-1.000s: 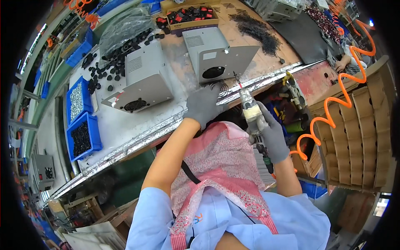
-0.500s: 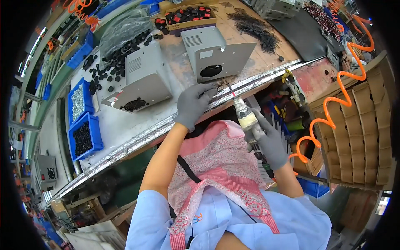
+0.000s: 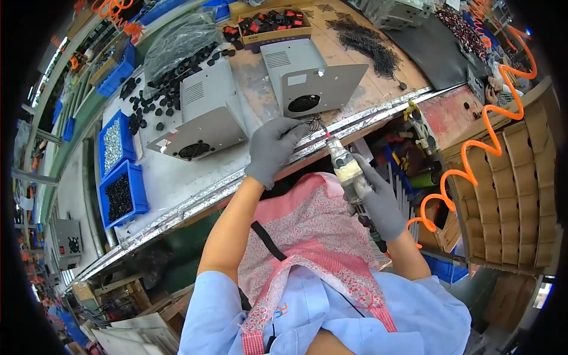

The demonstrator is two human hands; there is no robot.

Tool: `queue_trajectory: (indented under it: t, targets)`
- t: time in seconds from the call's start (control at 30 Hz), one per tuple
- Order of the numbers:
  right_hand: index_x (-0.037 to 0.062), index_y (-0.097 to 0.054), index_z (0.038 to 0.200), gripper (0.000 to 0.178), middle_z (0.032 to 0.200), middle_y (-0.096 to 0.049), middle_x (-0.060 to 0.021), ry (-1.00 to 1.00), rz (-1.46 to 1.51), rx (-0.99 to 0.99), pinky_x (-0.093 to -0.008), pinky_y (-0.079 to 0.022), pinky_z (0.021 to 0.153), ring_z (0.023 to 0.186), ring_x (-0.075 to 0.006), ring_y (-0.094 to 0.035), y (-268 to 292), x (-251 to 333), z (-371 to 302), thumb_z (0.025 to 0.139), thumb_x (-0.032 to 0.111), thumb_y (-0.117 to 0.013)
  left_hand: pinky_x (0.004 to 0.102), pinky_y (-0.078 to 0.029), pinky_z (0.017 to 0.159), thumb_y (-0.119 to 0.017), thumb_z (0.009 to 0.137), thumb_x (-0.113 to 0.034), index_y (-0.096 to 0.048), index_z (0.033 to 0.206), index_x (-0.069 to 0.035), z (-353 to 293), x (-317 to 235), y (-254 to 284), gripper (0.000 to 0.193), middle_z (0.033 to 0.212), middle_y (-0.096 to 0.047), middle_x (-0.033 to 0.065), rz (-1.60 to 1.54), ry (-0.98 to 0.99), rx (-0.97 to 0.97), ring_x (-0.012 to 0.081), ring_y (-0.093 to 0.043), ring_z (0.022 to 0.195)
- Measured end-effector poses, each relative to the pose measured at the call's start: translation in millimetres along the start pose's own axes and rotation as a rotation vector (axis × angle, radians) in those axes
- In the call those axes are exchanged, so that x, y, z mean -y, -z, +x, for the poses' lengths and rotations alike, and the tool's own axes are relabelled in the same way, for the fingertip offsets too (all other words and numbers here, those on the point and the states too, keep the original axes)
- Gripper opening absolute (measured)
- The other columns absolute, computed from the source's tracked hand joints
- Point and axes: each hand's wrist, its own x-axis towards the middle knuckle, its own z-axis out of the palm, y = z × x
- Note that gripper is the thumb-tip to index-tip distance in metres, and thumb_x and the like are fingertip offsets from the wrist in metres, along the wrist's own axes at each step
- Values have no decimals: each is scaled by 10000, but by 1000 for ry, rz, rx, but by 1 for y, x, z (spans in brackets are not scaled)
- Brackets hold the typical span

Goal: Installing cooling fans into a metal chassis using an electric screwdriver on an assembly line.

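The left hand [image 3: 273, 148] wears a grey glove. Its fingers curl over the table edge [image 3: 195, 195] and touch thin wires just under a grey metal box [image 3: 313, 83] with a round fan hole. I cannot tell if it pinches them. The right hand [image 3: 378, 201], gloved too, is wrapped tight around a taped screwdriver tool [image 3: 345, 168], tip pointing up at the box. A second grey box [image 3: 201, 115] lies to the left, near blue bins [image 3: 121, 177]. An orange curly hose [image 3: 473, 171] hangs on the right.
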Motion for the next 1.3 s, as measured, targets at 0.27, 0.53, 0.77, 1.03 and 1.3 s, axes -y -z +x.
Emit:
queue_trajectory:
  t: [0.27, 0.53, 0.77, 1.03, 1.3]
  targets:
    - [93, -382, 1438, 511, 834, -579, -58, 70, 83, -79, -247, -469, 498, 595, -100, -546, -1, -5, 22, 950, 176, -508, 305, -485, 755, -663, 849, -232, -698, 984, -36, 20, -12, -11, 240, 904, -681, 97, 285, -187, -9, 189, -640, 837]
    - [113, -325, 1466, 620, 824, -592, -92, 70, 53, -72, -267, -494, 530, 607, -132, -575, 4, -6, 42, 916, 226, -587, 313, -486, 805, -601, 903, -399, -674, 1100, -65, 21, 25, -10, 394, 995, -692, 120, -183, -74, -47, 204, -645, 895]
    - [110, -337, 1462, 590, 823, -595, -83, 79, 38, -62, -269, -494, 526, 615, -121, -569, 6, -4, 49, 926, 197, -569, 320, -450, 804, -454, 961, -471, -612, 917, -7, 52, 15, -1, 492, 904, -657, 112, -267, 84, -378, 188, -586, 826]
    - [52, -389, 1424, 543, 843, -569, -62, 98, 32, -51, -251, -474, 493, 629, -103, -554, 11, 7, 47, 918, 166, -550, 281, -481, 765, -588, 868, -182, -654, 1142, -23, 113, 6, 13, 324, 1006, -672, 62, -334, 279, 347, 136, -603, 860]
    - [31, -336, 1443, 631, 985, -613, -84, 13, -29, 103, -265, -515, 545, 651, -132, -590, 39, 12, 18, 934, 322, -568, 267, -461, 834, -588, 898, -210, -630, 1137, 53, 73, 20, 1, 358, 1031, -680, 79, -152, 69, 529, 108, -569, 913]
